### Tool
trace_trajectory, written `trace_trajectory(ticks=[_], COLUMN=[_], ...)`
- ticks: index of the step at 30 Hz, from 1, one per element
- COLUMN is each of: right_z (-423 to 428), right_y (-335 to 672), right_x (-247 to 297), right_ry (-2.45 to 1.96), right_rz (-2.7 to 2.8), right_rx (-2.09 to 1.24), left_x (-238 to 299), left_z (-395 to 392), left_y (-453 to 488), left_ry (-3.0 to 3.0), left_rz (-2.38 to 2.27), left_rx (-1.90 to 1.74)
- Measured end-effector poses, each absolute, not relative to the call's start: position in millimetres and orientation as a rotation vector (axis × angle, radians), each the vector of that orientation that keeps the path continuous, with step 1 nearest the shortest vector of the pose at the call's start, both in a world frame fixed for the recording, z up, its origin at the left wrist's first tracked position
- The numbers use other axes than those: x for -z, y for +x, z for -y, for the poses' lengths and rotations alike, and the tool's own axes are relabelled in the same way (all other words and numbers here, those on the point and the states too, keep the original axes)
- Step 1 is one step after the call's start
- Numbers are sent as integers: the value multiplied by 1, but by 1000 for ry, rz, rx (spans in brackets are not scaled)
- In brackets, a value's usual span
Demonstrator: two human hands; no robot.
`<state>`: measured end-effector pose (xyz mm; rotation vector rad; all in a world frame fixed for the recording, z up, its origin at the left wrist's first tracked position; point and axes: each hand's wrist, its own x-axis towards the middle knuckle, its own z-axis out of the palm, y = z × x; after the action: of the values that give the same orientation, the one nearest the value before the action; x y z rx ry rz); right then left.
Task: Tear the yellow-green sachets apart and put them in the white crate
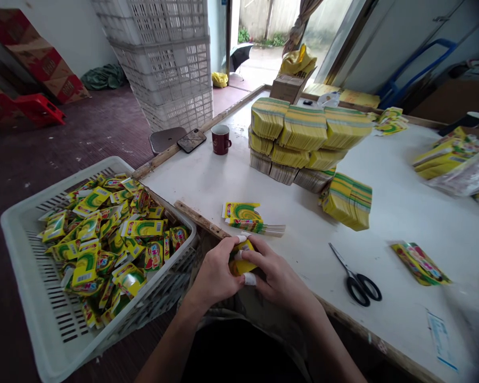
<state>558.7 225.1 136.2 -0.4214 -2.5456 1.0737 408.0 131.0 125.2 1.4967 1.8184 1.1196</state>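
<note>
Head view: both hands, left hand (pixel 215 276) and right hand (pixel 277 279), pinch a yellow packet (pixel 242 261) between them at the desk (pixel 403 229) edge, beside the crate (pixel 19 250) of packets.

The white table (pixel 403 229) is carrying stacked yellow packets (pixel 303 135) at 12 o'clock, a red mug (pixel 221 139) at 10, a packet pile (pixel 249 217) at 9, scissors (pixel 357 281) at 5.

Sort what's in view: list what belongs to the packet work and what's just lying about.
In use: yellow packet held by left hand and right hand; flat packets beside them; white crate of packets; bundled stacks.
Lying about: mug; phone; scissors.
</note>
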Motion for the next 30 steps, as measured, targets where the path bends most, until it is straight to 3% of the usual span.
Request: trace_trajectory(ticks=[12, 20, 30], right_z=[-227, -233, -216], right_y=[566, 569, 560], right_x=[-120, -139, -125], right_ry=[-566, -478, -564], right_rz=[2470, 2476, 2316], right_rx=[-889, -1169, -1208], left_x=[-119, -125, -128], left_z=[-133, -130, -132], left_y=[408, 403, 406], left_ry=[1564, 1616, 1660], left_rz=[-1921, -1904, -2004], left_rx=[-922, -908, -934])
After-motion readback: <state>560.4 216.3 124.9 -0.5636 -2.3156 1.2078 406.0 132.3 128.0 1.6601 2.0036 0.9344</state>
